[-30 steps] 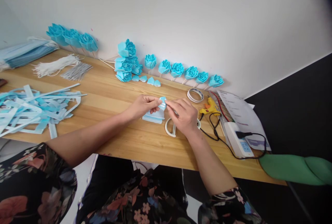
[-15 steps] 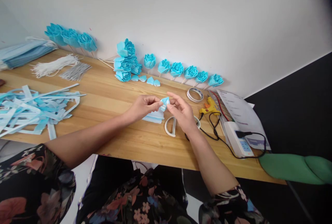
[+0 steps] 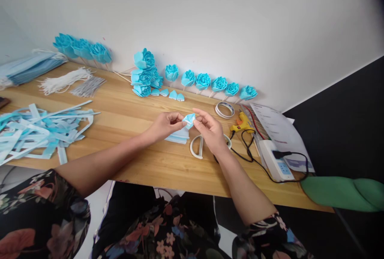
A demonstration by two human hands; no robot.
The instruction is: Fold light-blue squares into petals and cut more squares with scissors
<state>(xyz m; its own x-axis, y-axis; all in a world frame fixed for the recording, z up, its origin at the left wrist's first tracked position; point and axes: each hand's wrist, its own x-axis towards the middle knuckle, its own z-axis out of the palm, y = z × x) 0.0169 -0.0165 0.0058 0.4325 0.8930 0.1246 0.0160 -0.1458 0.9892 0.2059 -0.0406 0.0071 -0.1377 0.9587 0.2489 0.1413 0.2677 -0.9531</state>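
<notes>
Both hands meet over the middle of the wooden table [image 3: 135,111]. My left hand [image 3: 166,124] pinches a small folded blue piece [image 3: 189,119] from the left. My right hand [image 3: 210,129] pinches the same piece from the right, its fingers curled. Under the hands lies a small stack of blue pieces [image 3: 179,135]. White-handled scissors [image 3: 198,147] lie just beside my right hand.
A row of blue paper roses [image 3: 210,81] leans against the wall, with more roses [image 3: 145,73] at the centre and several loose petals [image 3: 168,93]. Blue strips [image 3: 42,127] pile at left. A tape roll [image 3: 225,109], yellow glue gun [image 3: 243,123], power strip [image 3: 276,161] and papers [image 3: 279,131] sit at right.
My right hand has lifted and opened slightly off the stack, and both hands now hold the folded blue piece a little higher. The view has shifted slightly down.
</notes>
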